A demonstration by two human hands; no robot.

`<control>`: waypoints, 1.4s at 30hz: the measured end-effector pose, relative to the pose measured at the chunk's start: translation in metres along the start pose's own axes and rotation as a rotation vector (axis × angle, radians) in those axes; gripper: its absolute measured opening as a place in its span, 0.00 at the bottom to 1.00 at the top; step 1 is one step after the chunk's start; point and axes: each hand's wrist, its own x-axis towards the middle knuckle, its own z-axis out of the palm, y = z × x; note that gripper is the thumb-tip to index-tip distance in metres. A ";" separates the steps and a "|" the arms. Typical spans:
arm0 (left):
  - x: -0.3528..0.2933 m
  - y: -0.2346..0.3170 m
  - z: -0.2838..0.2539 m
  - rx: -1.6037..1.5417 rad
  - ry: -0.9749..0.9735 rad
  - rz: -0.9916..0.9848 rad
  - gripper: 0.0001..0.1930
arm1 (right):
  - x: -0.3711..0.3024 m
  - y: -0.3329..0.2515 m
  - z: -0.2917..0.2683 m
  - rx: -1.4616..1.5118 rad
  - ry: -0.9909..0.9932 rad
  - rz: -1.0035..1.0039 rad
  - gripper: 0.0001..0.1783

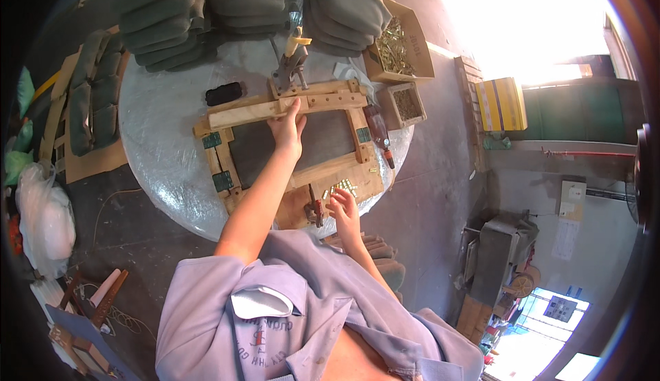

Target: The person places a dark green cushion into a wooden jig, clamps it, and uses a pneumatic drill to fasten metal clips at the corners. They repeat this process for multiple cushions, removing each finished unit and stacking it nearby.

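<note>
Tan wood in the form of a wooden bar (240,114) is grasped by the left hand (287,131) at the far side of a wooden frame (326,169), the thumb laid over its top. The frame is set around a dark panel (323,140) on a round table (161,127) covered in clear film. Small brass-coloured pieces (348,189) are scattered at the frame's near right, beside the loosely curled right hand (344,212); whether one is pinched between its fingers cannot be told. By its thickness, the bar is judged stiff, fairly hefty and hard to damage, best held near its middle with fingers kept clear of the metal clamp (292,67) just beyond. Less slip is expected from the matt panel than from the glossy film, though its stiffness cannot be judged. The brass-coloured pieces are judged light, hard and easily scattered, best taken singly by the fingertips around their sides.
</note>
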 end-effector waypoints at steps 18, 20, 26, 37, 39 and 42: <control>0.027 0.117 -0.021 2.083 -0.549 0.904 0.46 | 0.035 -0.006 0.006 -0.108 -0.090 -0.090 0.24; 0.017 0.109 -0.035 2.082 -0.533 0.933 0.45 | 0.031 0.001 0.002 -0.113 -0.084 -0.077 0.24; 0.037 0.111 -0.039 1.984 -0.666 0.962 0.40 | 0.018 0.017 0.010 -0.155 -0.119 -0.030 0.22; 0.034 0.123 -0.037 2.023 -0.687 0.877 0.37 | 0.097 -0.079 0.049 -0.199 -0.161 -0.413 0.17; 0.031 0.124 -0.035 2.024 -0.687 0.888 0.36 | 0.116 -0.123 0.062 -0.142 -0.192 -0.429 0.19; 0.029 0.127 -0.038 2.012 -0.672 0.784 0.34 | 0.133 -0.196 0.100 -0.157 -0.193 -0.469 0.22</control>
